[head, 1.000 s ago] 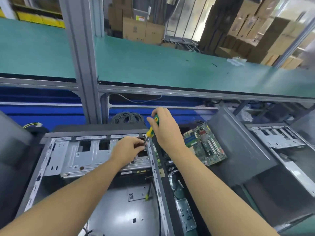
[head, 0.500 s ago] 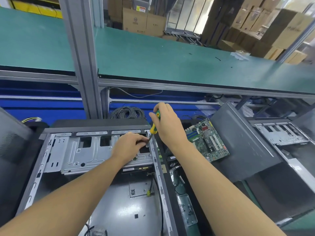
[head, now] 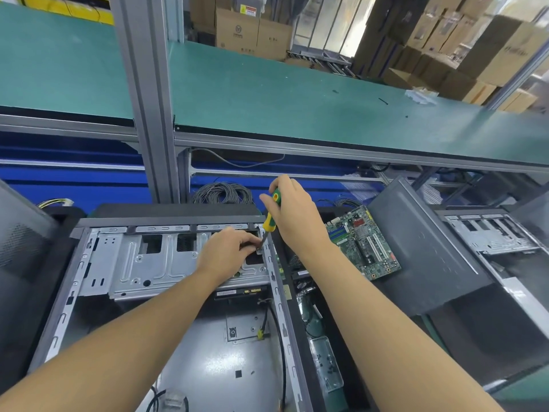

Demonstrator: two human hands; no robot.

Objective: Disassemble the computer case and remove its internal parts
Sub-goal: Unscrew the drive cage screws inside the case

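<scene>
Under the long green bench, with boxes stacked behind it, the case lies on its side, open towards the camera. It fills the lower left of the view, and both forearms reach over it. A grey panel leans tilted just to its right, and beyond that sits a second case, also open.

A silver cage spans the far end of the near case from rail to rail. A black cable runs down the case floor below it. A green board lies between the case and the panel, its right edge against the panel. A coil of grey wire sits behind the case, against the blue back wall.

The right hand is above the cage's right end, its fingers wrapped round the handle of a screwdriver. The left hand rests on the cage just beside it. Its fingers are curled, with thumb and forefinger pinching the shaft close to the tip.

A clear tray holding small dark bits lies in the gap to the right of the case. The screwdriver has a green and yellow handle and stands tilted, top leaning right. Its tip is down at the cage's right end, next to the case rail. What the tip sits on is too small to tell.
</scene>
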